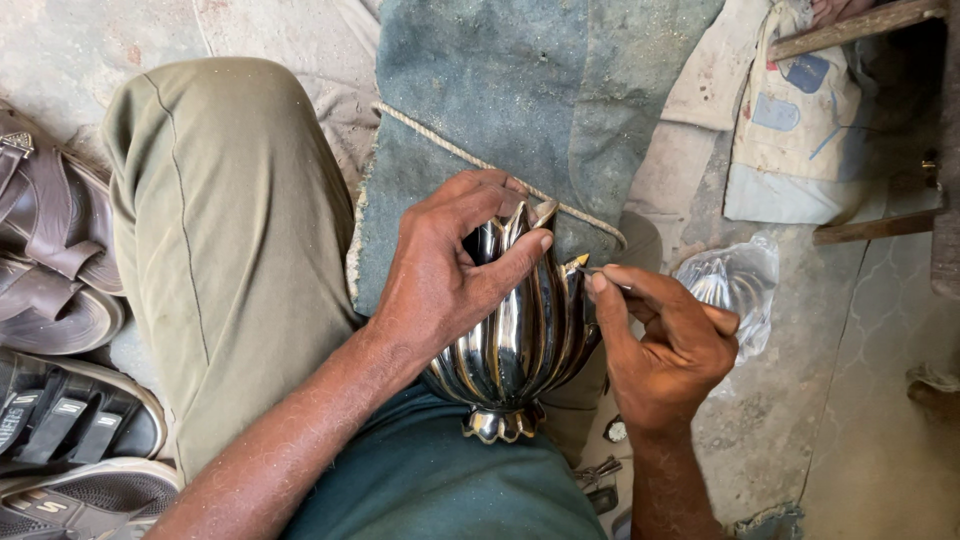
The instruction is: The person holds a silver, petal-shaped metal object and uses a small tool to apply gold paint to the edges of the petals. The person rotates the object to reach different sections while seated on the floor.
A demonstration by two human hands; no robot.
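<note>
A shiny fluted metal vase (520,340), shaped like a lotus bud with a scalloped foot, rests against my lap at frame centre. My left hand (450,265) wraps its upper left side, thumb pressed on a pointed petal tip. To the vase's right, my right hand (665,345) pinches a thin metal tool (600,274) whose tip touches the rim of a petal. The tool's far end is hidden in my fingers.
My bent knee in olive trousers (225,230) fills the left. Sandals (60,300) lie at the far left. A blue-grey cloth (500,90) with a rope (450,148) lies ahead. A clear plastic bag (735,285) sits right; small metal tools (600,475) lie below.
</note>
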